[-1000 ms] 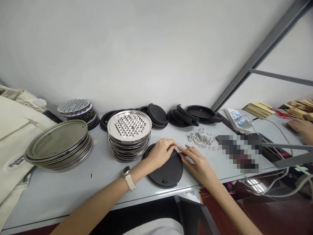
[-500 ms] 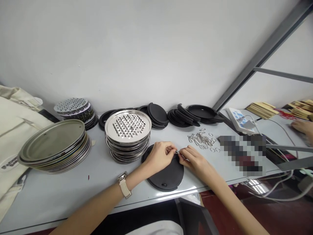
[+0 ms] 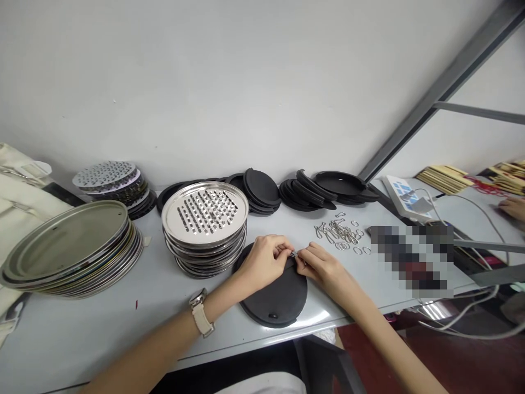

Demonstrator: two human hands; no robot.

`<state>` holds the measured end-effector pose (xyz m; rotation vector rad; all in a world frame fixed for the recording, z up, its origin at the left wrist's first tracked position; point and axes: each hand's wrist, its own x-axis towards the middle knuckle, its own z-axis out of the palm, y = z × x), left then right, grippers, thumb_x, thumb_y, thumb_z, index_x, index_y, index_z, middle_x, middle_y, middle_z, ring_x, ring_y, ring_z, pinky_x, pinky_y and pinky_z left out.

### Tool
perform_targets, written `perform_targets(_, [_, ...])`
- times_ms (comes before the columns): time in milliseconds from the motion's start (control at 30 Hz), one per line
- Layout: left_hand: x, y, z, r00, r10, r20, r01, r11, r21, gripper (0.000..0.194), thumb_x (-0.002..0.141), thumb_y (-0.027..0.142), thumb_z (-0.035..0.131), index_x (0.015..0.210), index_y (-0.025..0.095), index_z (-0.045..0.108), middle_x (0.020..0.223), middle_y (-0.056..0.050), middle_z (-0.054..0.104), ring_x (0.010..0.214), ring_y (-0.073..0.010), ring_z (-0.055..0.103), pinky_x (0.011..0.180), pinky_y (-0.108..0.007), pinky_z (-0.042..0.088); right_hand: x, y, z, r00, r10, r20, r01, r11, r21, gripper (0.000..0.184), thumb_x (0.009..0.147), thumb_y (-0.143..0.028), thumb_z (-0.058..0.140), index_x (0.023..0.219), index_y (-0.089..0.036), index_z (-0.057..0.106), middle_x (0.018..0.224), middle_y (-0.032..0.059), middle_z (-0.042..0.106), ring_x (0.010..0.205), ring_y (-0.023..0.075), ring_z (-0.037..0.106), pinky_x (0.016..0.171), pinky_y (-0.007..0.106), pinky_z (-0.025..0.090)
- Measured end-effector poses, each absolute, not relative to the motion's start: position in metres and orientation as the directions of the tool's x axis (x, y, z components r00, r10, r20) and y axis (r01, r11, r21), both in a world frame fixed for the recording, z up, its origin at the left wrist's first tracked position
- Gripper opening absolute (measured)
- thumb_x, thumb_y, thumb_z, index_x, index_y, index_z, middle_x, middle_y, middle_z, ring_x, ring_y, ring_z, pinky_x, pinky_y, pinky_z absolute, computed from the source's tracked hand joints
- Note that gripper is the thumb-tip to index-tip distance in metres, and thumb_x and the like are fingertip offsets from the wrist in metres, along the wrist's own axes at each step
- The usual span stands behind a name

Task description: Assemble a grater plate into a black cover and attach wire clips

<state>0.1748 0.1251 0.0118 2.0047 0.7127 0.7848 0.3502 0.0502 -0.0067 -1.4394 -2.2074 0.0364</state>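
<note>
Over the far part of a round black disc (image 3: pixel 274 298), my left hand (image 3: pixel 268 260) and my right hand (image 3: pixel 320 265) meet fingertip to fingertip. Both are closed in a pinch on a small silver metal piece (image 3: pixel 293 254), mostly hidden by the fingers, so its exact kind cannot be made out. The disc lies flat near the table's front edge, with a small hole in its near side. Just left of it stands a stack of round metal graters (image 3: pixel 207 216). Beyond my right hand lies a loose pile of metal clasps and rings (image 3: pixel 338 232).
Oval metal trays (image 3: pixel 68 241) are stacked at the left, with more graters (image 3: pixel 109 178) behind. Black round covers (image 3: pixel 262 189) line the wall. A white power strip (image 3: pixel 406 197), cables and wooden pieces (image 3: pixel 443 179) lie right, near another person's hand (image 3: pixel 512 207). A metal frame (image 3: pixel 435 93) rises there.
My fingers have closed from a looser pose into a tight pinch, and the small silver piece now shows between them. The view has shifted slightly; the disc stays in place.
</note>
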Motion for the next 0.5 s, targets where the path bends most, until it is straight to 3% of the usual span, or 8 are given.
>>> perform_targets(267, [0.176,0.129,0.013,0.637,0.737,0.225,0.215,-0.451,0.866,0.016,0.082,0.007,0.056,0.082,0.015,0.070,0.082,-0.003,0.072,0.071,-0.0143,0.065,0.069,-0.023,0.050,0.351,0.053,0.016,-0.423,0.878,0.224,0.855,0.468,-0.221,0.026,0.097,-0.014,0.041,0.072,-0.022,0.040,0.068,-0.0006,0.046,0.066,0.0157,0.048,0.056,0.027,0.041])
perform_targets(500, [0.168,0.113,0.013,0.620,0.738,0.264,0.320,-0.546,0.774,0.014,0.090,0.014,0.051,0.092,0.017,0.065,0.094,-0.006,0.067,0.085,-0.0186,0.063,0.079,-0.029,0.048,0.346,0.050,0.031,-0.433,0.880,0.195,0.875,0.463,-0.142,0.027,0.098,-0.015,0.041,0.072,-0.022,0.042,0.068,0.0007,0.050,0.067,0.0162,0.052,0.055,0.026,0.043])
